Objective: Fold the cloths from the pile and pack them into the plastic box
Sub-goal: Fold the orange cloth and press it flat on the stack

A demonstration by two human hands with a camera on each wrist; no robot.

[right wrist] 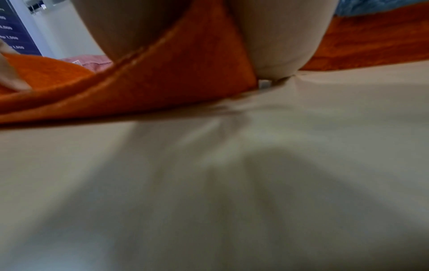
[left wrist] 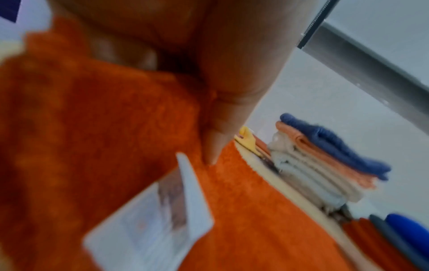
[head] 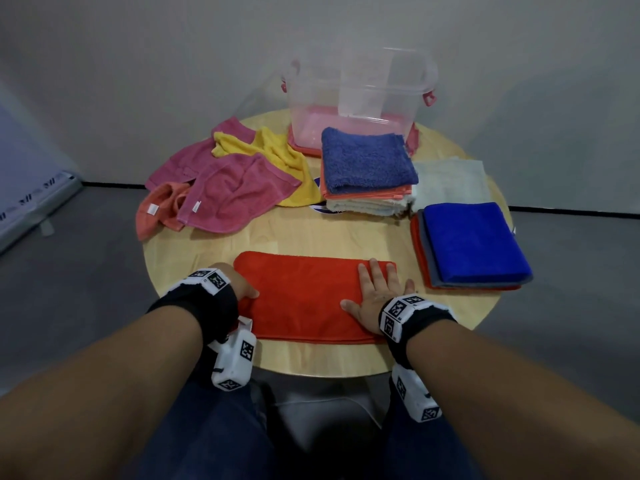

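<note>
Far left, the unfolded pile (head: pixel 221 178) of pink, yellow and coral towels waits on the round wooden table (head: pixel 207 251). Now the left hand (head: pixel 244 289) sits at the left end of the red cloth (head: pixel 304 299), thumb laid on top; the other fingers are hidden, so I cannot tell whether it is pinching the edge. The cloth lies folded into a long strip at the near edge, label (left wrist: pixel 162 210) poking out. The right hand (head: pixel 377 296) presses flat on the right end, fingers spread. Best play here, I'd say: keep that right palm anchoring, bring the left end across squarely so the edges meet, then smooth the crease. Beyond, folded stacks topped by a navy towel (head: pixel 367 161) and a royal-blue cloth (head: pixel 474 242), and the clear plastic box (head: pixel 356 102) at the back, apparently unpacked.
</note>
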